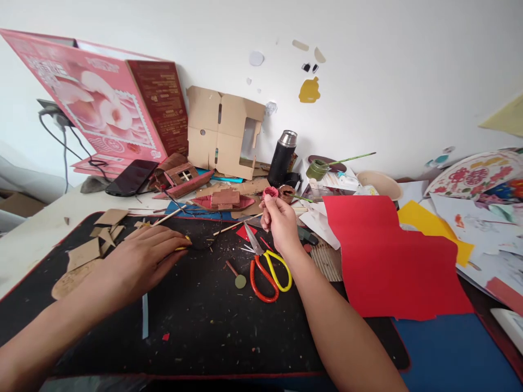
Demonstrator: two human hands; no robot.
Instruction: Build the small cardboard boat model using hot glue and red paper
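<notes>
My right hand (281, 220) is closed, thumb and curled fingers against a small red paint pot (270, 191). A brown paint pot (286, 191) stands just beyond it. My left hand (153, 251) is low over the black mat (204, 332), its fingers close together around a small yellow thing (183, 243), mostly hidden. Below my right wrist lie scissors (267, 275) with one red and one yellow handle, blades apart. Near them are a red paper scrap (246, 233) and a small stick with a green disc (240, 281).
Cardboard pieces (87, 253) lie at the left. Behind the mat are two model boats (223, 200), a phone (131, 178), a black flask (283, 158) and a green paint jar (317, 170) with a brush across it. Red paper (396, 261) covers the right side.
</notes>
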